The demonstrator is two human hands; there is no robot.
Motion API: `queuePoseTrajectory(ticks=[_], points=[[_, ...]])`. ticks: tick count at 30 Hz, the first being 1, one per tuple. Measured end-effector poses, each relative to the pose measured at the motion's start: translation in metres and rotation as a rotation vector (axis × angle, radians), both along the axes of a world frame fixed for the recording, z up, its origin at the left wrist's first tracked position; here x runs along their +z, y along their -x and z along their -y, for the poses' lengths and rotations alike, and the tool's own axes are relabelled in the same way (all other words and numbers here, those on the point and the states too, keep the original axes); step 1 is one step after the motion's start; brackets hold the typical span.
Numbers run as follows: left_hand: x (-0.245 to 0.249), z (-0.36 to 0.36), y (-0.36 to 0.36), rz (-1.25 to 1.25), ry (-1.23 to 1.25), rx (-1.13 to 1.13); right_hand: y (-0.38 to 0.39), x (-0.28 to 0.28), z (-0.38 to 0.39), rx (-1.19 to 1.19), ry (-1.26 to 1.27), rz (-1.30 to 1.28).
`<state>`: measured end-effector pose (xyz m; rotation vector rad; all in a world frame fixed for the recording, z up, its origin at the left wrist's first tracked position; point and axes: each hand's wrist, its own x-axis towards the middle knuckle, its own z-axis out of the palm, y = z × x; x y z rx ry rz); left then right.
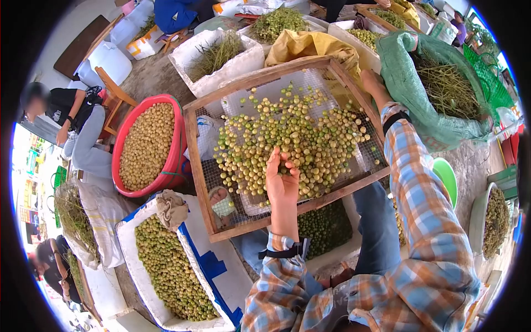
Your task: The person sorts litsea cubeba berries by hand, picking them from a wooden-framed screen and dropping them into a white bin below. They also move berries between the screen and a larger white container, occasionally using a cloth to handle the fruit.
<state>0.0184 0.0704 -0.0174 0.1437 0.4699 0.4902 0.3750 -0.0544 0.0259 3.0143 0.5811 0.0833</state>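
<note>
A wooden-framed mesh sieve (255, 222) lies tilted in front of me, with a heap of small round yellow-green fruits (265, 133) spread over its wire. My left hand (283, 180) is palm up at the near edge of the heap, fingers curled and apart, touching the fruits; no fruit shows clearly in its grip. My right hand (374, 86) is at the sieve's far right corner, holding the wooden frame, with part of its fingers hidden. Below the sieve's near edge is a box of darker green fruits (326, 229).
A red tub of yellow fruits (146, 146) stands left, and a white foam box of greener fruits (171, 271) lower left. A green sack of stalks (448, 86) is at right. Foam boxes (215, 58) stand beyond the sieve. A seated person (83, 119) is at left.
</note>
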Motion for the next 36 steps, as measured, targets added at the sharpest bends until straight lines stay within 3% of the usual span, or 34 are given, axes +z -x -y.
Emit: queuePoseTrajectory(ticks=[3, 5, 7, 8, 9, 10, 12, 14, 16, 17, 18, 20, 22, 24, 25, 29, 32, 36], points=[[0.0, 0.0, 0.002, 0.024, -0.006, 0.001, -0.006, -0.028, -0.002, 0.045, 0.013, 0.143], [0.001, 0.001, 0.001, 0.012, -0.009, 0.008, 0.03, -0.02, -0.016, 0.382, -0.416, 0.213], [0.003, 0.002, 0.0, -0.006, -0.011, 0.011, 0.079, -0.014, -0.034, 0.573, -0.571, -0.266], [0.003, 0.003, -0.001, -0.02, -0.017, 0.009, 0.094, -0.019, -0.047, 0.62, -0.399, -0.51], [0.002, 0.003, -0.001, -0.028, -0.019, 0.008, 0.109, -0.033, -0.05, 0.664, -0.365, -0.53], [0.0, 0.004, 0.0, -0.03, -0.024, 0.008, 0.113, -0.046, -0.052, 0.666, -0.37, -0.53], [-0.001, 0.002, 0.0, -0.04, -0.022, 0.012, 0.12, -0.065, -0.062, 0.77, -0.321, -0.171], [-0.004, 0.0, 0.001, -0.013, -0.009, 0.006, 0.115, -0.071, -0.065, 0.805, -0.338, -0.159], [0.002, 0.0, -0.001, -0.008, 0.006, 0.054, 0.133, -0.035, -0.063, 0.648, -0.425, -0.402], [0.011, 0.001, -0.002, -0.072, 0.052, 0.073, 0.147, -0.016, -0.061, 0.705, -0.507, -0.614], [0.009, 0.001, -0.003, -0.075, 0.06, 0.085, 0.164, -0.006, -0.058, 0.714, -0.498, -0.622], [0.004, 0.004, -0.005, -0.022, 0.126, 0.024, 0.191, 0.004, -0.051, 0.8, -0.66, -1.177], [0.005, 0.007, -0.005, -0.042, 0.145, 0.052, 0.18, 0.001, -0.054, 0.811, -0.65, -1.138], [-0.002, 0.006, -0.005, 0.028, 0.168, 0.086, 0.147, -0.011, -0.062, 0.656, -0.646, -0.549], [-0.004, 0.002, -0.005, 0.037, 0.232, 0.072, 0.133, -0.018, -0.063, 0.611, -0.545, -0.381], [0.013, 0.001, 0.0, 0.049, 0.157, 0.106, 0.115, -0.039, -0.074, 0.59, -0.311, -0.414], [0.012, 0.0, 0.0, 0.053, 0.11, 0.078, 0.124, -0.051, -0.078, 0.773, -0.32, -0.272], [-0.001, -0.003, 0.0, 0.122, 0.102, 0.061, 0.119, -0.061, -0.081, 0.761, -0.345, -0.241]])
